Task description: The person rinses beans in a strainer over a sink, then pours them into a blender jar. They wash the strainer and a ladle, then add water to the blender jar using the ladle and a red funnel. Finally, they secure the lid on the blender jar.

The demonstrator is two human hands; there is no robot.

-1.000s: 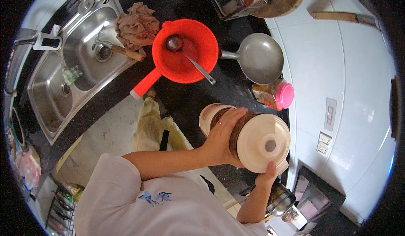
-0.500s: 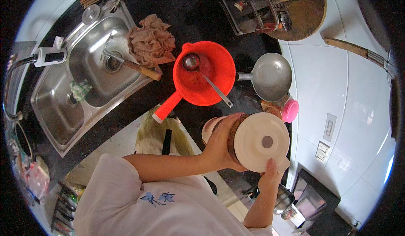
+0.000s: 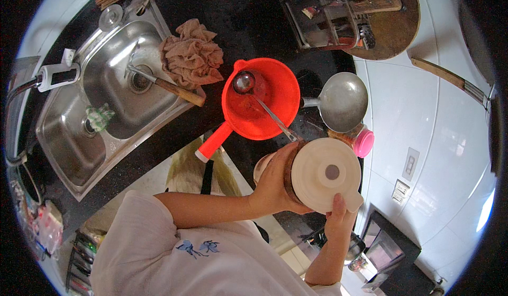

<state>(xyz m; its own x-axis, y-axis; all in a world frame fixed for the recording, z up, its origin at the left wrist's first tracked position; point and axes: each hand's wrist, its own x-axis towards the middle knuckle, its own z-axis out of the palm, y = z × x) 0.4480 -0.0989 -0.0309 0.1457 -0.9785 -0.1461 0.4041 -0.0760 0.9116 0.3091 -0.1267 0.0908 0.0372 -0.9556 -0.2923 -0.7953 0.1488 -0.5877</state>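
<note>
In front of me is a wide jar with a cream lid (image 3: 312,190), tilted so that its lid faces up; the lid has a grey round spot in its middle and a tab at its edge. My left hand (image 3: 278,182) is wrapped round the jar's side, where a narrow strip of brown shows. The thumb of my right hand (image 3: 337,216) presses on the lid's rim beside the tab, its other fingers hidden below. Just beyond the jar, a red dipper (image 3: 241,110) with a long handle stands on the black counter, a metal ladle (image 3: 272,117) leaning in it.
A steel double sink (image 3: 114,148) lies at left, with a wooden-handled tool (image 3: 174,89) across it. Beside it is a crumpled brown cloth (image 3: 190,52). At right stand a small metal pan (image 3: 344,102) and a pink-lidded jar (image 3: 363,143). A clear utensil box (image 3: 317,18) is at the back.
The view has shifted slightly, so the dipper and ladle appear a little lower and further right. Both hands keep the same hold on the jar and its lid.
</note>
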